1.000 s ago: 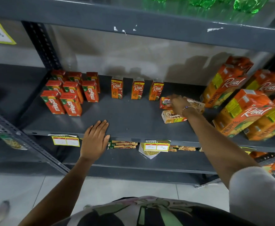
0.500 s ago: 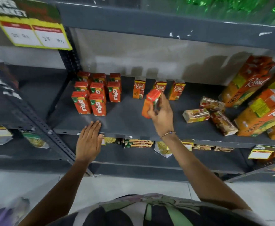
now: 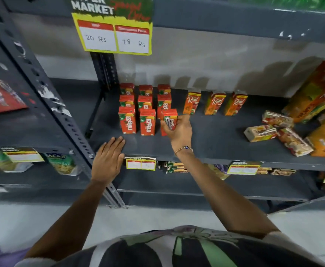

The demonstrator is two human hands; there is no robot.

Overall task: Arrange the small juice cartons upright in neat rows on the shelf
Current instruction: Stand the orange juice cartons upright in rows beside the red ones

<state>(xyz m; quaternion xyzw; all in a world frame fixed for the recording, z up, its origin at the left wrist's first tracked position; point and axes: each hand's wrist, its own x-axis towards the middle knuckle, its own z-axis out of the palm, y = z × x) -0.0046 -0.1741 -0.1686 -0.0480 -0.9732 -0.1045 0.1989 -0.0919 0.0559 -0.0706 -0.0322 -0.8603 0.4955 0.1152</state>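
The right hand (image 3: 179,130) grips a small red Maaza carton (image 3: 169,120), fingers and thumb clamped around its sides, holding it upright at the right end of the near row of red Maaza cartons (image 3: 136,108), just in front of the carton behind it; whether its base touches the grey metal shelf (image 3: 211,139) cannot be told. A beaded bracelet (image 3: 183,149) circles that wrist. The left hand (image 3: 108,160) lies flat, palm down, on the near edge of the shelf, fingers together and holding nothing, just left of a yellow price tag (image 3: 140,164). To the right of the red block, three orange Real cartons (image 3: 214,103) stand upright in a spaced row at the far side. Further right, three small cartons (image 3: 277,132) lie on their sides in a loose cluster, beside large pineapple juice packs (image 3: 315,97). A supermarket price sign (image 3: 113,33) hangs from the shelf above.
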